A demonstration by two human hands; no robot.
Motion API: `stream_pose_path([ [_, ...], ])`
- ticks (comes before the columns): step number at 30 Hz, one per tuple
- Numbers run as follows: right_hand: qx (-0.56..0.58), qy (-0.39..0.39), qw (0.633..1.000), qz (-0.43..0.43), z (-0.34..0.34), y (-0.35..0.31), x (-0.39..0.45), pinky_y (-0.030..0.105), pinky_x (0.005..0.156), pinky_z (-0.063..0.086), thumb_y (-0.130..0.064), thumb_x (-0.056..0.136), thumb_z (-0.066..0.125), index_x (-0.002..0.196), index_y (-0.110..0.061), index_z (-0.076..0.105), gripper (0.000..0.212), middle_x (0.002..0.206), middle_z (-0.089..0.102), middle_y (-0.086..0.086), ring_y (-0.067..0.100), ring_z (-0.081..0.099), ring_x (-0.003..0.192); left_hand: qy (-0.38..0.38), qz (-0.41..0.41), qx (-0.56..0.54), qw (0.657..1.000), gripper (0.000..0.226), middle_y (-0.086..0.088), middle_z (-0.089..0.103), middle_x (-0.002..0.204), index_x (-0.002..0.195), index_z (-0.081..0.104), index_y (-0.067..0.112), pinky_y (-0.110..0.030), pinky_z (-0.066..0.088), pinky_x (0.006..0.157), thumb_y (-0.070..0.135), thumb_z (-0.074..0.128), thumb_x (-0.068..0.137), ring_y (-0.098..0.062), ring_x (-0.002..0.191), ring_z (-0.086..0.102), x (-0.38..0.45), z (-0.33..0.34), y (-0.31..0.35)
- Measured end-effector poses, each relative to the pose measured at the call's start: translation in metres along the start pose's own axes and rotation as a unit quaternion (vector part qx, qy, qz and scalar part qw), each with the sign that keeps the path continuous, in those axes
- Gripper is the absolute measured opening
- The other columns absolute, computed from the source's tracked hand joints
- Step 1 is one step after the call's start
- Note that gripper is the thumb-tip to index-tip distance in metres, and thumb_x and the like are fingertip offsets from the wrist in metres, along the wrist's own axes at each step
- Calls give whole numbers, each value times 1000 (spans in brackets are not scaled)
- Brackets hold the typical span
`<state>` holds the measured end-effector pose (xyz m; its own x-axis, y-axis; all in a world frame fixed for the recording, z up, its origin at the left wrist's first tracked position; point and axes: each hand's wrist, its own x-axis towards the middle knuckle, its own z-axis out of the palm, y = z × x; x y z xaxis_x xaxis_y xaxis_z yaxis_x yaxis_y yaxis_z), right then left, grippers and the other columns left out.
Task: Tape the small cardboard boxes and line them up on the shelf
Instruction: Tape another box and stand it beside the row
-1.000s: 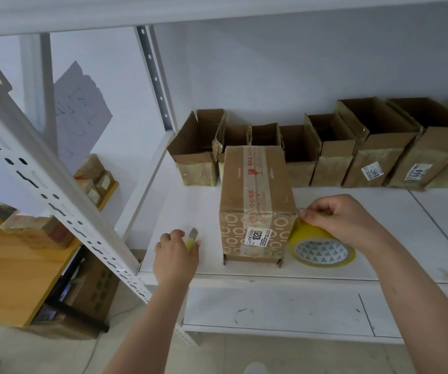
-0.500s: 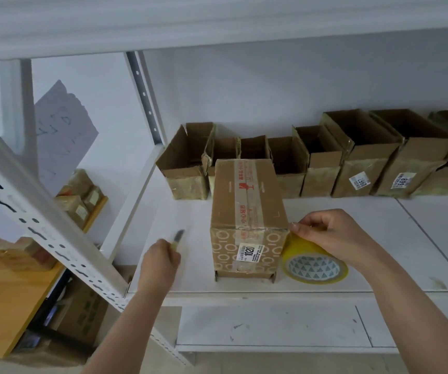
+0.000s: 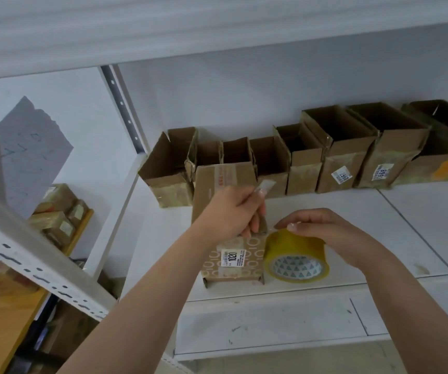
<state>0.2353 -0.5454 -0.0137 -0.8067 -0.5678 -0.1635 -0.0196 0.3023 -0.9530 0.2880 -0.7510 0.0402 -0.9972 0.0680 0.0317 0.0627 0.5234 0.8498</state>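
— Where is the box?

— The box [image 3: 231, 263] stands at the front of the shelf [image 3: 420, 225], closed, a tape strip along its top and a label reading 1020 on its near face. The left hand [image 3: 229, 214] hovers over it and covers much of its top.

— What does that hand hold?

— Its fingers curl round a thin cutter [image 3: 264, 188]; only the pale blade tip sticks out past the knuckles (the handle is hidden in the fist, so its shape is unclear).

— And the right hand?

— The right hand [image 3: 325, 233] rests on the yellow tape [image 3: 295, 259], which lies flat just beside the box. Thumb and fingers pinch at the roll's upper edge; whether a loose end is between them is too blurred to tell.

— Anything behind?

— A row [image 3: 298, 163] of open boxes lines the back wall, flaps up. The rightmost one is cut off by the frame edge.
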Motion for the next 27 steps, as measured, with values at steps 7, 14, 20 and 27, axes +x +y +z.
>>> stream_pose_path([
  [7,25,4,1000,-17,1,8,-3,25,71,56,-30,86,65,103,-22,74,21,90,74,10,22,72,85,42,27,-15,999,41,3,54,44,68,56,14,-14,37,40,27,42,104,-7,34,45,1,1,-11],
  [14,-103,17,994,32,10,19,6,26,59,54,-42,87,67,94,-36,72,10,83,69,0,14,66,76,38,38,-4,999,41,3,55,46,70,56,11,-15,39,43,29,42,104,-6,36,46,-1,-1,-14],
  [20,-50,61,997,11,2,21,-1,20,66,55,-34,86,70,82,-29,77,10,88,72,2,20,70,84,-47,10,95,994,43,8,60,54,67,58,18,-23,49,61,39,43,102,-6,50,56,-1,-5,-7],
  [27,-48,74,996,25,-2,18,-11,23,71,53,-33,88,69,80,-35,78,13,82,74,-10,11,69,82,-204,-9,334,920,48,8,51,60,74,62,11,-26,41,63,42,39,102,-6,58,49,8,-5,28],
])
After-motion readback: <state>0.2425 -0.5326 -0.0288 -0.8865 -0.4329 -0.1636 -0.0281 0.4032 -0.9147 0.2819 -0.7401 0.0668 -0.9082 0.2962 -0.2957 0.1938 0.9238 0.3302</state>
